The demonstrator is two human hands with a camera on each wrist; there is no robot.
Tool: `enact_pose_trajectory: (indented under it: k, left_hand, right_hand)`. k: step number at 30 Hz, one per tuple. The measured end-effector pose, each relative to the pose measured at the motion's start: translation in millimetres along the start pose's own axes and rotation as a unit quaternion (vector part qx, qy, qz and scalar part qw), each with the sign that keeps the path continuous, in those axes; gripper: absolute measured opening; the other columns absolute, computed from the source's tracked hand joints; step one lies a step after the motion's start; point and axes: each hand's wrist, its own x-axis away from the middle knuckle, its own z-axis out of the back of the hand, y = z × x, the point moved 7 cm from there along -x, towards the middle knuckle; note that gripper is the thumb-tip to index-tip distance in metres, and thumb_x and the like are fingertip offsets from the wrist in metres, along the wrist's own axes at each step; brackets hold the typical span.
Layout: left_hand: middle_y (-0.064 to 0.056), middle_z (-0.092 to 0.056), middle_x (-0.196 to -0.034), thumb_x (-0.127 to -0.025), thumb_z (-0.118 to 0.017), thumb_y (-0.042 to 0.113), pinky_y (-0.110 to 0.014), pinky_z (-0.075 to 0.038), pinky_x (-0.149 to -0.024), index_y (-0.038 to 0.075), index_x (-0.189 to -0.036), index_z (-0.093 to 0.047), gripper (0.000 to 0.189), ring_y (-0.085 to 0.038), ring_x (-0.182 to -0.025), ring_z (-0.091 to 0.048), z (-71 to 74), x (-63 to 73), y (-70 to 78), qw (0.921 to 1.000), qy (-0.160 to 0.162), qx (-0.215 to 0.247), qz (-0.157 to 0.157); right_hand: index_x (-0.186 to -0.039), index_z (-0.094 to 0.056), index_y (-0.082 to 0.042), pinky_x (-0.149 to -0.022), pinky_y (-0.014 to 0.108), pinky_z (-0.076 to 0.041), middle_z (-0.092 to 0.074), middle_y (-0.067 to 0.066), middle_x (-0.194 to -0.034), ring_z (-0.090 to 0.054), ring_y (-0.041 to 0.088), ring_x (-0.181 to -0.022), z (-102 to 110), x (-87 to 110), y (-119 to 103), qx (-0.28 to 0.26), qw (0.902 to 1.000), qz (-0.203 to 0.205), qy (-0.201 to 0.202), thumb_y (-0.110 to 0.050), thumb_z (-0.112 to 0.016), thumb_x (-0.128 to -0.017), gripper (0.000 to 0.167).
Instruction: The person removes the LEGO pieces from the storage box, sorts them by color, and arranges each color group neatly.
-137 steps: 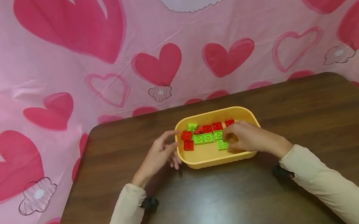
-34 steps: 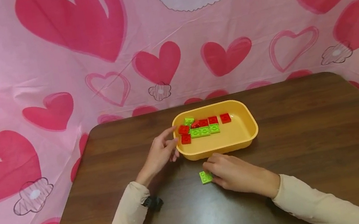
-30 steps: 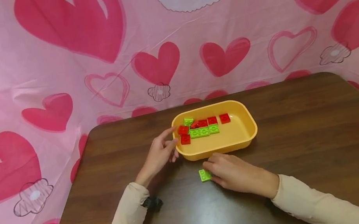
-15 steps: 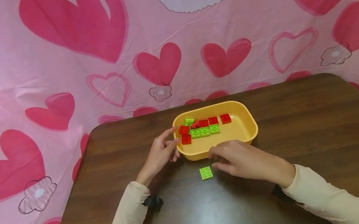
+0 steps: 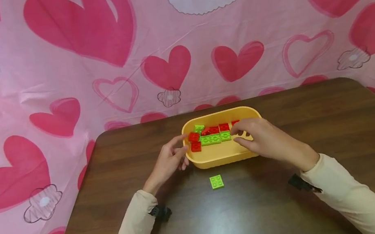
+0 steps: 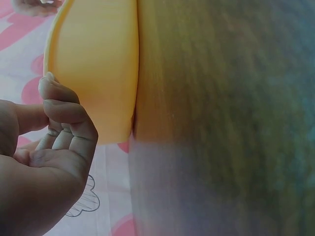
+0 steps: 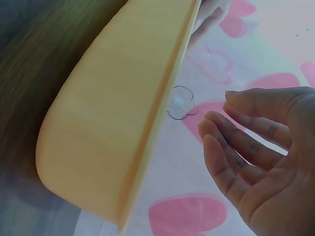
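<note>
My left hand [image 5: 169,160] is at the left end of a yellow plastic tray [image 5: 217,161], index finger and thumb reaching its rim. In the left wrist view, a fingertip of that hand [image 6: 64,128] meets the rim. My right hand [image 5: 261,137] hovers over the tray's right side, thumb and fingers apart with nothing between them; the right wrist view shows the hand [image 7: 256,147] above rim level. Inside the tray lie red building bricks [image 5: 196,146] and green ones [image 5: 225,135]; a red brick [image 5: 235,122] is partly covered by the right hand. One green building brick [image 5: 216,182] sits studs-up on the table.
The dark wooden table [image 5: 146,140] extends around the tray on all sides. Behind it hangs a pink cloth [image 5: 195,32] printed with hearts. Dark wrist cameras sit at both cuffs.
My right hand took a green brick out of the tray, set it on the table in front and let go. Since then it has moved back over the tray. My left hand has stayed at the rim.
</note>
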Motion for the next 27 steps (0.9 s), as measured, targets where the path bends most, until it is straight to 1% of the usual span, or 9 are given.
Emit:
enact_pose_trajectory:
  k: [3,6,9,14,18,23,27]
  left_hand:
    - [-0.018,-0.06,-0.065,-0.102,-0.055,0.007,-0.031,-0.046,-0.045,0.003,-0.145,-0.046,0.044,-0.02,-0.047,-0.053,-0.4,0.7,1.6,1.0,0.001,0.002,-0.008]
    - [-0.016,-0.06,-0.064,-0.102,-0.054,0.006,-0.03,-0.046,-0.045,0.002,-0.145,-0.046,0.044,-0.02,-0.048,-0.053,-0.5,1.6,2.9,0.9999,-0.002,0.006,-0.01]
    - [-0.015,-0.06,-0.065,-0.102,-0.054,0.006,-0.031,-0.047,-0.046,0.002,-0.146,-0.046,0.044,-0.021,-0.049,-0.053,-0.6,2.1,3.2,0.9999,-0.005,0.007,-0.008]
    - [-0.015,-0.061,-0.066,-0.102,-0.055,0.007,-0.032,-0.049,-0.047,0.003,-0.146,-0.046,0.045,-0.022,-0.049,-0.054,-0.6,1.7,0.5,1.0,-0.005,0.003,-0.006]
    - [-0.014,-0.062,-0.066,-0.102,-0.056,0.009,-0.032,-0.049,-0.048,0.006,-0.147,-0.046,0.046,-0.023,-0.05,-0.055,-1.3,1.3,-0.9,1.0,-0.004,0.0,0.002]
    - [-0.014,-0.062,-0.067,-0.102,-0.056,0.01,-0.032,-0.049,-0.049,0.008,-0.147,-0.047,0.046,-0.023,-0.051,-0.055,-2.0,0.8,0.0,1.0,-0.005,0.002,0.007]
    - [-0.017,-0.062,-0.067,-0.102,-0.057,0.01,-0.03,-0.048,-0.048,0.008,-0.146,-0.048,0.045,-0.024,-0.05,-0.054,0.4,1.5,-0.2,1.0,-0.001,0.003,0.008]
  right_hand:
    - [-0.107,-0.074,-0.005,-0.08,0.041,-0.059,-0.073,0.007,-0.101,-0.065,0.022,-0.089,-0.6,-3.5,5.3,-0.002,1.0,0.002,0.001,-0.011,-0.081,-0.083,0.025]
    - [-0.107,-0.073,-0.005,-0.081,0.042,-0.059,-0.073,0.008,-0.102,-0.065,0.023,-0.09,-3.4,-6.5,10.3,-0.001,1.0,0.0,-0.004,-0.01,-0.081,-0.083,0.025]
    - [-0.107,-0.073,-0.004,-0.083,0.043,-0.058,-0.072,0.009,-0.101,-0.065,0.024,-0.091,-7.5,-10.7,16.5,-0.003,0.9999,-0.01,-0.01,-0.009,-0.08,-0.084,0.024]
    - [-0.107,-0.072,-0.004,-0.091,0.046,-0.055,-0.072,0.011,-0.104,-0.065,0.027,-0.096,-15.3,-20.5,28.4,0.0,0.9993,-0.03,-0.023,-0.01,-0.079,-0.085,0.024]
    - [-0.106,-0.072,-0.002,-0.094,0.048,-0.053,-0.072,0.011,-0.104,-0.065,0.029,-0.098,-22.1,-27.1,36.5,0.01,0.9992,-0.031,-0.023,-0.008,-0.079,-0.084,0.024]
    - [-0.106,-0.071,0.003,-0.092,0.05,-0.053,-0.072,0.016,-0.103,-0.065,0.033,-0.097,-32.3,-33.0,48.4,0.016,0.9995,-0.023,-0.015,-0.002,-0.076,-0.084,0.023]
    - [-0.104,-0.071,0.005,-0.089,0.05,-0.053,-0.071,0.017,-0.1,-0.063,0.034,-0.092,-43.1,-35.9,57.4,0.013,0.9998,-0.01,-0.013,0.001,-0.072,-0.083,0.021]
